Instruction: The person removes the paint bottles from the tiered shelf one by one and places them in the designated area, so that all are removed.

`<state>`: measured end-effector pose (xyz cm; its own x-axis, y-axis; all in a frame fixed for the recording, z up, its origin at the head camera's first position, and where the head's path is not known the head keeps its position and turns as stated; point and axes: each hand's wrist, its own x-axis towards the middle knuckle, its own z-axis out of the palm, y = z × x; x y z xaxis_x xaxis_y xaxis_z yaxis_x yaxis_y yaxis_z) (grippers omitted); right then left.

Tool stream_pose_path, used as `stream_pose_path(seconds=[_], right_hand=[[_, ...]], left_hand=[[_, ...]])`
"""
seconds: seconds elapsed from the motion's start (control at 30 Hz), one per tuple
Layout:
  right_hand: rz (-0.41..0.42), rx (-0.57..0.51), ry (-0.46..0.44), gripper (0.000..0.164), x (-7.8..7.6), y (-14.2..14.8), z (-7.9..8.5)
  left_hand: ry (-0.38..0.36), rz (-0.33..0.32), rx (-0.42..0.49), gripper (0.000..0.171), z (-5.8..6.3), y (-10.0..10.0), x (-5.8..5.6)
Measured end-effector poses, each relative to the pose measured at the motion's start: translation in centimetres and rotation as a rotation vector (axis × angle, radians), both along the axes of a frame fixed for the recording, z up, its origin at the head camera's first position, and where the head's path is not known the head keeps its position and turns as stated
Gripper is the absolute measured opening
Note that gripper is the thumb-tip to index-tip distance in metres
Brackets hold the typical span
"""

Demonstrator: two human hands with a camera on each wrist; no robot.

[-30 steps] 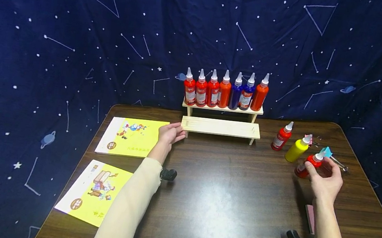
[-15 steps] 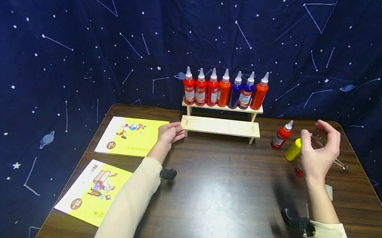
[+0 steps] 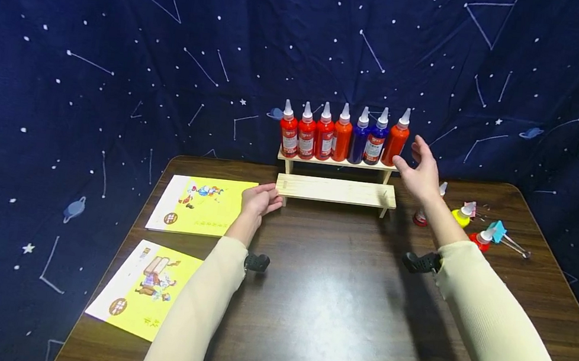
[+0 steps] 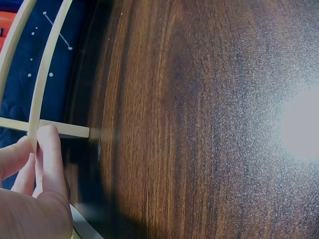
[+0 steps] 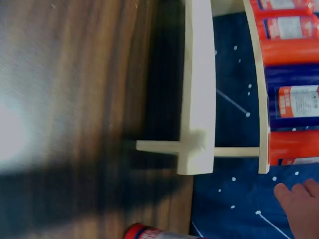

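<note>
A two-step wooden rack [image 3: 336, 190] stands at the back of the table. Its upper step holds a row of squeeze paint bottles: three red, an orange one [image 3: 341, 142], two dark blue ones [image 3: 375, 145], and an orange-red bottle [image 3: 396, 145] at the right end. My left hand [image 3: 260, 199] pinches the left end of the lower step between thumb and fingers, seen closely in the left wrist view on the wooden board [image 4: 37, 99]. My right hand [image 3: 421, 172] is raised just right of the end bottle, thumb and fingers spread, holding nothing; in the right wrist view, fingertips [image 5: 284, 191] show beside that row.
On the right, partly behind my right arm, are a red bottle [image 3: 421, 218], a yellow bottle [image 3: 461, 217] and another red bottle [image 3: 481, 239]. A blue clip-like item [image 3: 499, 231] lies beyond. Two yellow booklets, one far [image 3: 210, 219] and one near [image 3: 135, 312], lie left.
My right hand has let go of the near red bottle on the right, then moved left and back to the rack's right end. My left hand stays on the rack.
</note>
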<state>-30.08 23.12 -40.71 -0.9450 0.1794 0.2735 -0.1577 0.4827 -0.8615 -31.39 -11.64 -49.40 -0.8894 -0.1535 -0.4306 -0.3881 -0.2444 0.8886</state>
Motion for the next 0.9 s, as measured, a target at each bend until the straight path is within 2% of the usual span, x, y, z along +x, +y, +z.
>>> stream_pose_path(seconds=[0.17, 0.37, 0.7, 0.9], right_hand=[[0.045, -0.036, -0.078, 0.074, -2.1, 0.0, 0.3], [0.074, -0.060, -0.063, 0.069, -3.1, -0.4, 0.0], [-0.024, 0.001, -0.030, 0.050, -2.7, -1.0, -0.1], [-0.082, -0.049, 0.009, 0.048, -1.7, -1.4, -0.5]], left_hand=[[-0.003, -0.005, 0.005, 0.028, 0.0, -0.1, 0.0], [0.000, -0.006, -0.003, 0.029, -0.1, -0.1, -0.1], [-0.014, -0.008, -0.008, 0.029, 0.2, 0.0, 0.1], [-0.012, -0.005, -0.011, 0.029, 0.3, -0.1, 0.2]])
